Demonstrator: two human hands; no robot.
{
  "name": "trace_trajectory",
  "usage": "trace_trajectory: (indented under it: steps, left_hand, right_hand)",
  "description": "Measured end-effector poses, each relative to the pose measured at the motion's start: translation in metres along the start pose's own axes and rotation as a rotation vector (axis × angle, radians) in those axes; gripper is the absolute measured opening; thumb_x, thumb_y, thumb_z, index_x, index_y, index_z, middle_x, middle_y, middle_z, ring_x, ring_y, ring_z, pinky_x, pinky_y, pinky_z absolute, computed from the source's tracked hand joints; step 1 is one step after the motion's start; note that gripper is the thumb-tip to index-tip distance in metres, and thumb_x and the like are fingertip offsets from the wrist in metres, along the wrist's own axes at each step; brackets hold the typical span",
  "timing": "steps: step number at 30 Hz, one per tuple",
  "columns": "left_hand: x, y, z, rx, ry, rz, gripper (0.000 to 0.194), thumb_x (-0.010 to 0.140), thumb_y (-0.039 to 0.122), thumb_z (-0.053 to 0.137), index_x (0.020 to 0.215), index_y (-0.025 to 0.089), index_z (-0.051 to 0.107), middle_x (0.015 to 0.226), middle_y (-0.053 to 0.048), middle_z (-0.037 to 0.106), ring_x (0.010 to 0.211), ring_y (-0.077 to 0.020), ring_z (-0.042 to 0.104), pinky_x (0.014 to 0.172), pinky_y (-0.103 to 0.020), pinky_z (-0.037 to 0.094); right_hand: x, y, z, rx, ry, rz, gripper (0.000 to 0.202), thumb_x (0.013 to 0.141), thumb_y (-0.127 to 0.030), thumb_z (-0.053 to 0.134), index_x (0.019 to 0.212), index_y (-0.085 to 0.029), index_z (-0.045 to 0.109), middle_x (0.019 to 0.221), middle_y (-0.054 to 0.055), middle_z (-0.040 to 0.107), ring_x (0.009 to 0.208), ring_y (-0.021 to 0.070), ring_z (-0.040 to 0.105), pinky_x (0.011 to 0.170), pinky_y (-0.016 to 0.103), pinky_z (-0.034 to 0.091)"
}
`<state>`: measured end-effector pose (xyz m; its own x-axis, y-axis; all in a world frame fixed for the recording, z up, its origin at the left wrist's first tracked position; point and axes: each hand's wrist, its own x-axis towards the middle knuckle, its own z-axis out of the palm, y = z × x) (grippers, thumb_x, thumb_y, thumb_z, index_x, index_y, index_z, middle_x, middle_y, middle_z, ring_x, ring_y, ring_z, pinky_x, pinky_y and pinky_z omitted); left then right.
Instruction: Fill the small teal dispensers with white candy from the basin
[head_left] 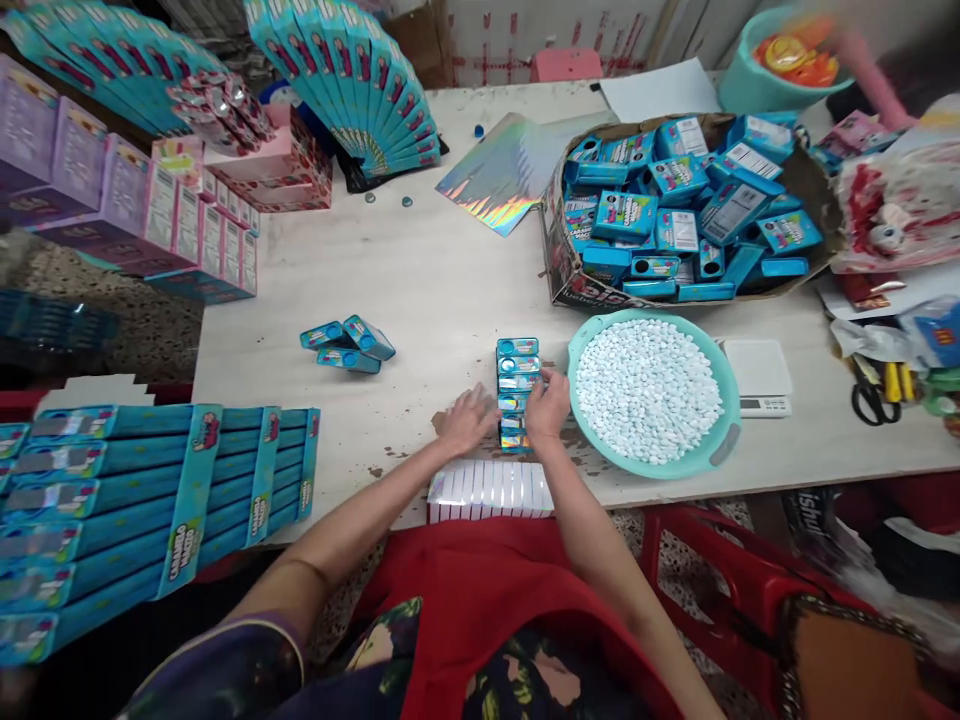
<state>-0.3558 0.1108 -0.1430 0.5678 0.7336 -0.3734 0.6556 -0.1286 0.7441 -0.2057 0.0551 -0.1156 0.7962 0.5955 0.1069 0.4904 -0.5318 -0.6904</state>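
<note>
A row of small blue candy boxes (517, 347) stands on the table in front of me, packed side by side with their narrow ends up. My left hand (469, 420) lies at the row's left side, fingers stretched out and their tips by the boxes. On the other side, my right hand (547, 405) has its fingers bent around the edge of a box in the row; its grip is partly hidden. Just right of that hand sits a turquoise bowl (731, 400) full of small white candies (649, 390). A shiny white pack with thin stripes (491, 488) lies at the table's near edge.
A cardboard carton (551, 250) heaped with blue boxes stands behind the bowl. Right of it are a white scale (759, 370) and scissors (874, 400). Three loose blue boxes (349, 345) lie left. Stacked display boxes (135, 490) fill the left side; a holographic sheet (499, 175) lies behind.
</note>
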Motion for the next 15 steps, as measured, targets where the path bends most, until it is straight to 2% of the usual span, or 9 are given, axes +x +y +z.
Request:
trace_trajectory:
  steps: [3,4,5,7,9,12,15]
  left_hand:
    - [-0.023,-0.039,-0.037,0.059,-0.03,-0.108,0.043,0.082,0.054,0.046,0.099,0.02,0.065,0.112,-0.012,0.065,0.111,-0.03,0.053,0.092,-0.036,0.037]
    - [-0.034,-0.053,-0.044,0.063,-0.049,-0.166,0.041,0.081,0.054,0.046,0.089,0.019,0.066,0.096,-0.011,0.068,0.1,-0.029,0.058,0.085,-0.035,0.04]
    - [-0.045,-0.065,-0.048,0.055,-0.071,-0.235,0.039,0.079,0.055,0.05,0.08,0.019,0.065,0.082,-0.01,0.067,0.09,-0.0279,0.06,0.079,-0.034,0.042]
    - [-0.067,-0.081,-0.043,-0.052,-0.079,-0.387,0.033,0.07,0.052,0.061,0.072,0.019,0.06,0.065,-0.005,0.061,0.075,-0.0246,0.061,0.069,-0.031,0.043]
    - [-0.083,-0.087,-0.029,-0.301,-0.043,-0.519,0.033,0.063,0.043,0.068,0.082,0.019,0.057,0.061,0.0,0.057,0.066,-0.0199,0.059,0.063,-0.029,0.043]
    - [-0.092,-0.085,-0.012,-0.662,0.026,-0.571,0.049,0.056,0.031,0.071,0.101,0.019,0.053,0.063,0.004,0.056,0.058,-0.0136,0.055,0.058,-0.025,0.043]
    - [-0.091,-0.082,-0.011,-0.723,0.024,-0.5,0.043,0.057,0.033,0.068,0.096,0.016,0.058,0.062,0.003,0.057,0.056,-0.0118,0.054,0.056,-0.024,0.042]
  right_hand:
    - [-0.037,-0.004,-0.014,0.033,-0.026,-0.189,0.028,0.091,-0.022,0.037,0.112,-0.014,0.054,0.111,0.015,0.058,0.109,0.026,0.049,0.094,0.043,0.037]
    - [-0.054,-0.005,-0.016,0.047,-0.083,-0.282,0.027,0.092,-0.023,0.039,0.113,-0.016,0.055,0.111,0.014,0.058,0.109,0.0257,0.049,0.095,0.042,0.037]
    - [-0.072,-0.005,-0.016,0.06,-0.201,-0.379,0.025,0.092,-0.022,0.039,0.109,-0.018,0.057,0.107,0.012,0.06,0.105,0.0243,0.051,0.093,0.04,0.039]
    - [-0.104,-0.002,-0.009,0.0,-0.524,-0.513,0.022,0.092,-0.024,0.042,0.106,-0.02,0.059,0.102,0.009,0.063,0.098,0.0217,0.055,0.088,0.035,0.042]
    - [-0.123,0.005,0.005,-0.155,-0.714,-0.503,0.022,0.091,-0.026,0.048,0.108,-0.02,0.06,0.103,0.009,0.063,0.097,0.0224,0.055,0.083,0.034,0.044]
    - [-0.128,0.011,0.027,-0.293,-0.757,-0.459,0.026,0.089,-0.029,0.052,0.112,-0.02,0.059,0.106,0.011,0.063,0.098,0.0255,0.055,0.081,0.037,0.044]
    - [-0.125,0.009,0.039,-0.299,-0.787,-0.53,0.026,0.089,-0.03,0.053,0.114,-0.024,0.059,0.104,0.008,0.063,0.097,0.0246,0.055,0.082,0.036,0.042]
